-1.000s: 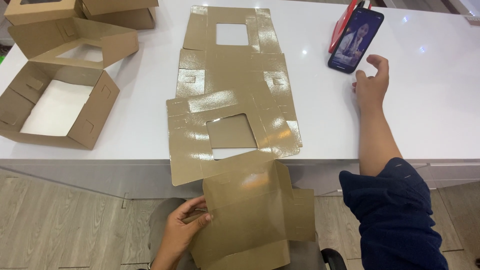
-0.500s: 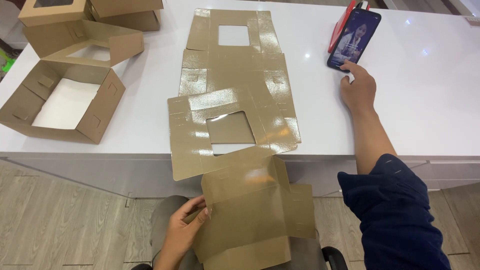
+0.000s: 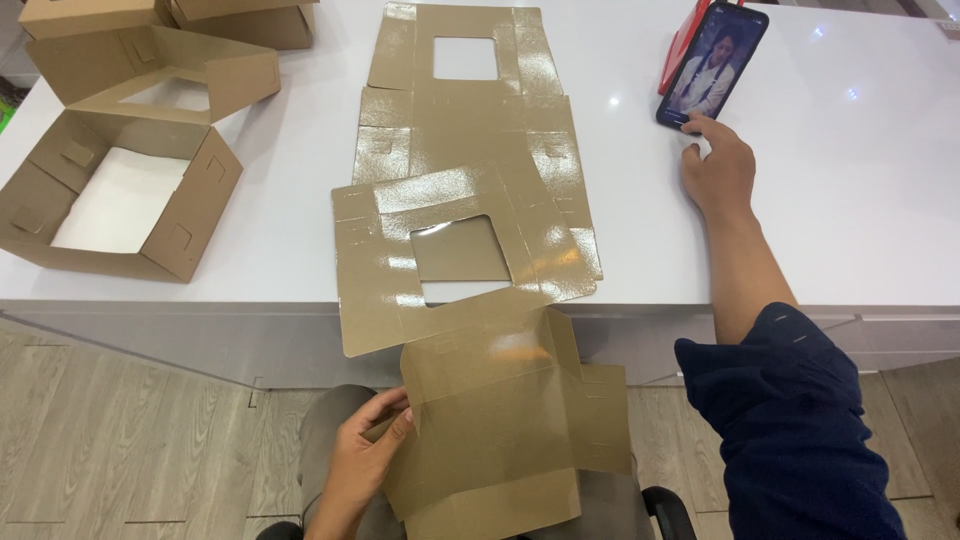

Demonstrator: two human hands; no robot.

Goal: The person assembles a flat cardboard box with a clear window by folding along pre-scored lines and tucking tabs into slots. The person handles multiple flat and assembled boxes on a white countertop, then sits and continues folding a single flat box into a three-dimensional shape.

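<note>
My left hand [image 3: 365, 455] grips the left edge of a flat, glossy brown cardboard box blank [image 3: 500, 420] that hangs over my lap off the table's front edge. My right hand [image 3: 718, 170] reaches across the white table [image 3: 850, 200], with a fingertip touching the lower edge of a smartphone [image 3: 712, 62] that leans against a red stand and shows a person on its screen. A second flat blank with a square window [image 3: 460, 120] lies under the first, further back on the table.
An assembled open brown box with its windowed lid up [image 3: 120, 190] sits at the table's left. More closed brown boxes [image 3: 240, 15] stand at the back left. A wood-look floor [image 3: 120, 430] lies below, with a chair edge [image 3: 670, 510] under me.
My right hand moved forward and left along the table to the phone, and a fingertip now touches its lower edge. The left hand keeps its hold on the cardboard blank.
</note>
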